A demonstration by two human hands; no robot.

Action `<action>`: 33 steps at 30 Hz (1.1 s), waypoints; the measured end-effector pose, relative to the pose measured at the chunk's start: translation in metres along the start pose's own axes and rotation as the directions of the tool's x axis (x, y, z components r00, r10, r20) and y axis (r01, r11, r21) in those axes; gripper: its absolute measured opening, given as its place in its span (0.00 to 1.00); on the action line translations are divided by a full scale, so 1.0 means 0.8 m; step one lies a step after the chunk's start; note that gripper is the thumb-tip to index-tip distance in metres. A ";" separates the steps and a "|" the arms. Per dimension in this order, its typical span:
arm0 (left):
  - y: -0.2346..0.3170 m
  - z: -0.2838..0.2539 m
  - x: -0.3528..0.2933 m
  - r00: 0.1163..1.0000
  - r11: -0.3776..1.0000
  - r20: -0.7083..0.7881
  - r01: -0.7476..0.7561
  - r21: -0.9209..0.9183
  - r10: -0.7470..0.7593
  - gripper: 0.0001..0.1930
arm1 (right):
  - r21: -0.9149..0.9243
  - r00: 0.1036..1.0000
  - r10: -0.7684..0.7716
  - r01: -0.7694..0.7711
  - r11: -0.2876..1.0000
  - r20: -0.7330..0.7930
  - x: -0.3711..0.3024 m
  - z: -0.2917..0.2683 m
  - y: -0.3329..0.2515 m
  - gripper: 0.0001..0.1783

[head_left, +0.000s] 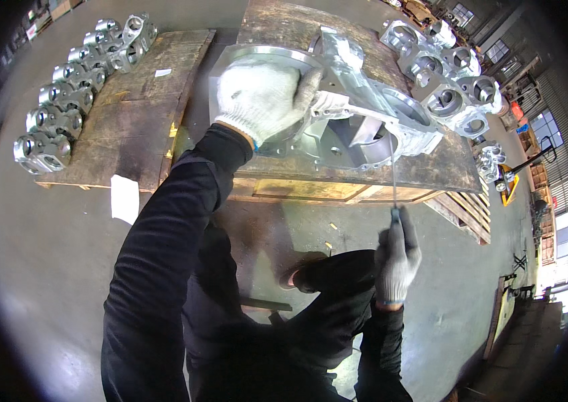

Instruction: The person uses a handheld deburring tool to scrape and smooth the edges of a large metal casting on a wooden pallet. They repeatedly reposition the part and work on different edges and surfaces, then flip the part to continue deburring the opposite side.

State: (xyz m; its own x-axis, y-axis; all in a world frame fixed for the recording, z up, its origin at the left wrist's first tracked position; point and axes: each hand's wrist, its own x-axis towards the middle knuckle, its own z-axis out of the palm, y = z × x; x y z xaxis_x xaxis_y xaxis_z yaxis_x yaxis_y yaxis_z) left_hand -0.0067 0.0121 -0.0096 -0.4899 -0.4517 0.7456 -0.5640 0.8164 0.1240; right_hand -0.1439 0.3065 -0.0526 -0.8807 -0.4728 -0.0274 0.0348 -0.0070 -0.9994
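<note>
A large silvery metal casting (357, 141) with round bores and open cavities lies on the wooden table in front of me. My left hand (260, 94), in a white work glove, grips its left side by a big round opening; the fingertips are partly hidden. Lower and to the right, my gloved right hand (397, 258) is closed around the dark handle of a thin-shafted hand tool (394, 177). Its straight shaft points away from me, and the tip reaches the casting's near right cavity. Whether it is a file or a screwdriver I cannot tell.
Several smaller castings (63, 100) line the left edge of the wooden tabletop (130, 127). More castings (444, 80) stand at the far right. White paper (124, 198) hangs at the table's front edge. A slatted pallet (464, 211) and a yellow pallet truck (508, 187) are to the right.
</note>
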 end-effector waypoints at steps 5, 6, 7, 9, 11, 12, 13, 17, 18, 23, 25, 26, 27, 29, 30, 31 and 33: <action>-0.001 -0.008 0.006 0.998 0.999 0.059 -0.036 0.011 0.035 0.37 | 0.104 0.940 -0.152 0.126 0.987 0.306 0.046 0.051 0.004 0.26; -0.001 -0.010 0.007 0.992 0.999 0.117 -0.043 0.034 0.039 0.38 | 0.185 0.920 -0.174 0.114 0.976 0.352 0.049 0.054 0.007 0.27; -0.001 -0.012 0.009 0.961 0.994 0.266 0.046 0.103 -0.072 0.39 | 0.318 0.917 -0.119 -0.009 0.948 0.380 0.052 0.058 0.008 0.28; 0.001 -0.018 0.011 0.957 0.989 0.283 0.021 0.144 -0.062 0.39 | 0.093 0.937 -0.086 0.058 0.994 0.337 0.053 0.058 0.010 0.30; 0.006 -0.027 0.015 0.938 0.980 0.341 0.000 0.200 -0.069 0.29 | 0.137 0.951 0.043 -0.089 0.987 0.305 0.053 0.055 0.007 0.29; 0.009 -0.031 0.022 0.899 0.976 0.420 0.032 0.217 -0.123 0.29 | 0.198 0.944 0.004 -0.074 0.977 0.330 0.053 0.053 0.005 0.28; 0.012 -0.036 0.028 0.870 0.976 0.471 0.044 0.214 -0.143 0.29 | 0.197 0.933 -0.061 -0.011 0.980 0.354 0.059 0.055 0.001 0.28; 0.032 -0.053 0.045 0.750 0.959 0.614 0.100 0.264 -0.247 0.28 | 0.136 0.920 -0.126 0.080 0.987 0.372 0.074 0.052 -0.004 0.28; 0.037 -0.057 0.045 0.742 0.955 0.613 0.129 0.269 -0.272 0.27 | 0.151 0.912 -0.160 0.110 0.982 0.378 0.069 0.043 -0.003 0.28; 0.045 -0.056 0.025 0.926 0.995 0.371 0.031 0.095 -0.064 0.24 | 0.082 0.903 -0.039 0.004 0.997 0.428 0.071 0.036 -0.011 0.32; 0.043 -0.050 0.020 0.903 0.992 0.420 0.037 0.122 -0.085 0.25 | 0.182 0.886 -0.088 0.004 0.983 0.455 0.072 0.035 -0.021 0.30; 0.043 -0.047 0.018 0.913 0.993 0.400 0.041 0.109 -0.081 0.26 | 0.174 0.904 -0.040 -0.039 0.984 0.426 0.069 0.034 -0.024 0.28; 0.042 -0.046 0.018 0.932 0.996 0.356 0.043 0.076 -0.067 0.27 | -0.149 0.807 -0.400 0.502 0.852 0.434 0.067 0.034 -0.025 0.30; 0.043 -0.045 0.019 0.853 0.982 0.493 0.110 0.153 -0.173 0.32 | -0.079 0.919 -0.056 0.094 0.992 0.390 0.056 0.036 -0.020 0.32; 0.045 -0.045 0.017 0.861 0.975 0.473 0.103 0.197 -0.186 0.33 | 0.036 0.930 0.098 -0.119 0.992 0.355 0.044 0.034 -0.013 0.33; 0.046 -0.044 0.018 0.896 0.976 0.414 0.083 0.201 -0.161 0.34 | 0.121 0.915 0.051 -0.108 0.987 0.400 0.041 0.038 -0.005 0.33; 0.047 -0.042 0.018 0.933 0.990 0.342 0.071 0.119 -0.108 0.34 | 0.107 0.933 -0.005 -0.036 0.994 0.359 0.033 0.046 0.017 0.33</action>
State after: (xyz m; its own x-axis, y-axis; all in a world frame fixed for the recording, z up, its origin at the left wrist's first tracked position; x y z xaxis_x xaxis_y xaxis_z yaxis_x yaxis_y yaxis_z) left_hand -0.0128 0.0485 0.0272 -0.6239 -0.6331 0.4582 -0.6724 0.7336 0.0981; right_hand -0.1489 0.2612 -0.0660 -0.6526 -0.7576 -0.0127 0.1171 -0.0843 -0.9895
